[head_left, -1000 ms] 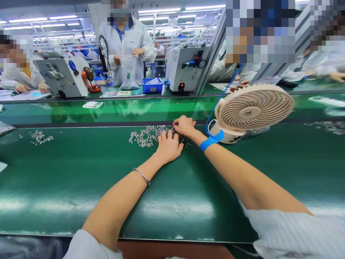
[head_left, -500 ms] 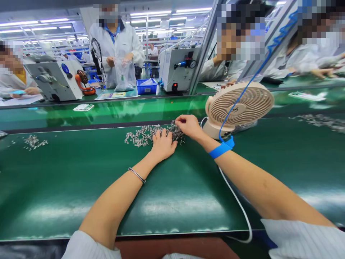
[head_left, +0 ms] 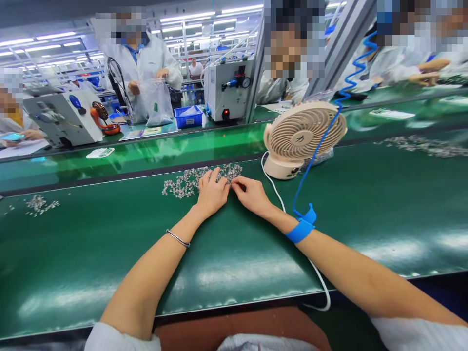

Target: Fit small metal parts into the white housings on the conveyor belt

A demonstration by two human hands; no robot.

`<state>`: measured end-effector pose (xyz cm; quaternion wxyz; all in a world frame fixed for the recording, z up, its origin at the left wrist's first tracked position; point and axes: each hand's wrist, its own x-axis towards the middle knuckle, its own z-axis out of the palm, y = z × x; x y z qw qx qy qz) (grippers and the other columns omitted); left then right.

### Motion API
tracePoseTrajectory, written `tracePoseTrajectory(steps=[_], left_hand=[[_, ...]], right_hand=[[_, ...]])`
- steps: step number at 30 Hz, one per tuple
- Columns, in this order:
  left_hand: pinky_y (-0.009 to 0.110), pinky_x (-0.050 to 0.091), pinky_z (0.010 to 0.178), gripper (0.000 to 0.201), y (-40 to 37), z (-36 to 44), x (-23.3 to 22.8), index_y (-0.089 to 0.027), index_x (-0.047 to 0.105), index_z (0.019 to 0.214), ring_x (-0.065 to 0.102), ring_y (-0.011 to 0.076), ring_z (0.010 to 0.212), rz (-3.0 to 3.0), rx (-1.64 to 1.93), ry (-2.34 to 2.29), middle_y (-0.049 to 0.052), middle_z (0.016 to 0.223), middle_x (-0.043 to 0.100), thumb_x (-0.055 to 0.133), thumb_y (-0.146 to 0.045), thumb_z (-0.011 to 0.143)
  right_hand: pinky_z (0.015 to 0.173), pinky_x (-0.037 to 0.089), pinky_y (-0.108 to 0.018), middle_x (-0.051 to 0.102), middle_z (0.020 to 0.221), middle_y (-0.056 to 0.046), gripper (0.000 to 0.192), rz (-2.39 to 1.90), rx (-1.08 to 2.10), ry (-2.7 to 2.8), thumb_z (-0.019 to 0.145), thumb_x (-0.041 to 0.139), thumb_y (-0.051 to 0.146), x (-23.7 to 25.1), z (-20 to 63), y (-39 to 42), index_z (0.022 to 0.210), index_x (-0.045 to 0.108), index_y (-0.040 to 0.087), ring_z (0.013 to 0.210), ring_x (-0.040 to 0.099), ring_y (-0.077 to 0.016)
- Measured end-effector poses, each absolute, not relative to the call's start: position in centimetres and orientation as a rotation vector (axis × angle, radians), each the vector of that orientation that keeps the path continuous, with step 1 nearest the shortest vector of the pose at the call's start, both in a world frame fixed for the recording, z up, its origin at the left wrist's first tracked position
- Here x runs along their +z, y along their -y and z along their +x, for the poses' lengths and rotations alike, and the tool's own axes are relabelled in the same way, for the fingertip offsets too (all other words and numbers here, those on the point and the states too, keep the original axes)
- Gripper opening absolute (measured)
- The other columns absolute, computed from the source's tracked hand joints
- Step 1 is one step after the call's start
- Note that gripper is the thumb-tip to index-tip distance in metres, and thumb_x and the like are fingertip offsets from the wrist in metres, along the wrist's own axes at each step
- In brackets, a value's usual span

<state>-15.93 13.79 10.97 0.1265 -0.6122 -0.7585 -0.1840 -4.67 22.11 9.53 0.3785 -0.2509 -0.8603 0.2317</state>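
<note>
A loose pile of small silvery metal parts (head_left: 182, 183) lies on the green work surface (head_left: 120, 229) by its far edge. My left hand (head_left: 213, 191) rests on the pile, palm down, with its fingers spread over the parts. Just right of it, my right hand (head_left: 250, 194) has thumb and forefinger pinched together at the pile's near right edge, close to the left fingertips. Whatever sits in that pinch is too small to make out. A blue wrist strap (head_left: 301, 230) with a coiled cord circles my right wrist.
A beige fan (head_left: 302, 136) stands right of my hands, its white cable (head_left: 277, 191) running under my right forearm. More small parts (head_left: 40, 205) lie far left, others (head_left: 427, 145) far right. Beyond the barrier are a blue bin (head_left: 188, 118), machines and co-workers.
My right hand has drawn back from the top of the pile to its near edge, beside my left fingertips. My left hand stays on the parts. The whole view has shifted and tilted slightly.
</note>
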Motion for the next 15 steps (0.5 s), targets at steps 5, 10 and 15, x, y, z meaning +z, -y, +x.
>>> tracePoseTrajectory(steps=[5, 10, 15], left_hand=[[0.046, 0.032, 0.101, 0.024, -13.91, -15.95, 10.56, -0.020, 0.063, 0.092, 0.037, 0.0274, 0.125, -1.786, -0.553, 2.149, 0.006, 0.135, 0.045, 0.041, -0.028, 0.088], [0.048, 0.033, 0.099, 0.023, -13.97, -16.04, 10.41, -0.020, 0.064, 0.089, 0.039, 0.0293, 0.123, -1.801, -0.570, 2.115, 0.008, 0.134, 0.047, 0.042, -0.025, 0.087], [0.050, 0.034, 0.098, 0.019, -13.96, -15.95, 10.49, -0.018, 0.064, 0.089, 0.039, 0.0315, 0.123, -1.816, -0.612, 2.110, 0.010, 0.133, 0.047, 0.050, -0.028, 0.082]], right_hand=[[0.062, 0.038, -0.027, 0.061, 0.072, -0.005, 0.015, -0.669, 0.494, 2.165, 0.078, 0.044, 0.014, 9.44, -4.59, -22.01, 0.071, 0.058, 0.016, 0.063, 0.055, -0.0183], [0.060, 0.037, -0.026, 0.058, 0.068, -0.003, 0.016, -0.643, 0.553, 2.133, 0.080, 0.041, 0.016, 9.38, -4.54, -21.72, 0.070, 0.054, 0.017, 0.059, 0.052, -0.0166], [0.060, 0.036, -0.026, 0.056, 0.067, -0.002, 0.015, -0.628, 0.579, 2.097, 0.079, 0.041, 0.018, 9.36, -4.61, -21.36, 0.070, 0.053, 0.018, 0.058, 0.049, -0.0160]])
